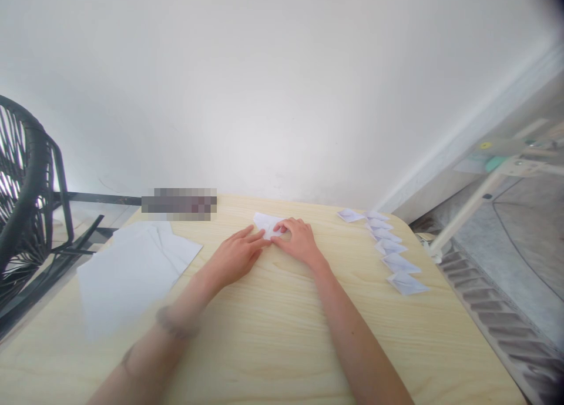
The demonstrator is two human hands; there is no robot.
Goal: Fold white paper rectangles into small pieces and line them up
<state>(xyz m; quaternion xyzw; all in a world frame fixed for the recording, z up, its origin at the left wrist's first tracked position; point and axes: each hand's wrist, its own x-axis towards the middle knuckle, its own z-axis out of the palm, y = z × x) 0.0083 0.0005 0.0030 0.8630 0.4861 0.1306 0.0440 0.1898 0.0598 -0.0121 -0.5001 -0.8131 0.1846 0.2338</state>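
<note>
A small piece of white folded paper [263, 220] lies on the table towards its far side, partly hidden under my fingers. My left hand [237, 253] rests with its fingers stretched out, the fingertips touching the paper's near left edge. My right hand [300, 240] is curled over the right part of the paper, thumb and fingers closed on it. To the right, several folded white paper pieces [408, 283] with pointed ends stand in a slanting row. Loose white paper sheets [127, 273] overlap in a pile on the left.
The light wooden table [264, 346] reaches the white wall [282, 99] at the back. A blurred-out item [178, 204] sits at its far left edge. A dark woven chair [30, 176] stands left; a white metal frame [476, 199] stands right.
</note>
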